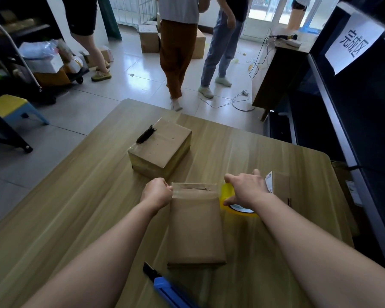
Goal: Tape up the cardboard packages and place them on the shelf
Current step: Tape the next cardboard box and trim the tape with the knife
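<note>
- Left hand is clenched at the far left corner of the flat cardboard package, which lies between the hands on the table. Its fingertips are hidden, so I cannot tell whether it grips.
- Right hand grasps the yellow tape roll, covering most of it.
- Behind that hand, a second box is partly hidden.
- Nearest, a blue knife is cut off by the frame.

Yellow tape roll mostly hidden under right hand, left hand with fingertips hidden at package corner, utility knife blurred, cut by bottom edge
</note>
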### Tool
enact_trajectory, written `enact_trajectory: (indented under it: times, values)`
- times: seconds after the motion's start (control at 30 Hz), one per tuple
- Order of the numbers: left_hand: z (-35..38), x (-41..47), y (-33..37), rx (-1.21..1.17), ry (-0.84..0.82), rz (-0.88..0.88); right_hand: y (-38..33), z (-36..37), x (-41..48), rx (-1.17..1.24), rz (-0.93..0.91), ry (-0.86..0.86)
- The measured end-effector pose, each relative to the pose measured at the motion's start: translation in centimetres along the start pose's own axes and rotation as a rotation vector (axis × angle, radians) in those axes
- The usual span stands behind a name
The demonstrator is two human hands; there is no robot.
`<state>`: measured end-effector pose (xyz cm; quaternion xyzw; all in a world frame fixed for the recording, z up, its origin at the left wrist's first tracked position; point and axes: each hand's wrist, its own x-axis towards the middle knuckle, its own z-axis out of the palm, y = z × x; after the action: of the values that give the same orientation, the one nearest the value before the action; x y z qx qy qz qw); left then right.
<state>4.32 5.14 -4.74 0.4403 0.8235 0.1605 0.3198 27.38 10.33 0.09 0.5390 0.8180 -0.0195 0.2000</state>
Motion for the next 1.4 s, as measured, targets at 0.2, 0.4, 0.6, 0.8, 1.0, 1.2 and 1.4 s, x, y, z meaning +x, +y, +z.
enact_trajectory:
  times: [0.2,0.4,0.6,0.8,1.0,1.2,1.4]
  values:
    - [-0.13,0.29,0.24,-0.019,-0.036,-0.022,0.00,0.00,0.17,0.003,0.010,-0.009]
    - [-0.05,0.36,0.15,-0.041,-0.077,-0.028,0.07,-0.20,0.14,0.009,0.013,-0.028]
    - [-0.19,0.31,0.22,-0.040,-0.106,-0.037,-0.08,-0.20,0.25,0.021,0.013,-0.044]
    - [-0.23,0.42,0.21,-0.054,-0.134,-0.045,-0.02,-0.36,0.02,0.038,0.011,-0.060]
    - [-0.16,0.55,0.09,-0.040,-0.130,-0.054,0.07,-0.61,-0.04,0.042,-0.001,-0.071]
    - [-0.01,0.86,-0.03,-0.055,-0.149,-0.068,0.04,-0.51,-0.09,0.046,-0.003,-0.088]
    - [-0.01,1.01,-0.21,-0.020,-0.149,-0.072,-0.07,-0.52,-0.03,0.035,-0.005,-0.090]
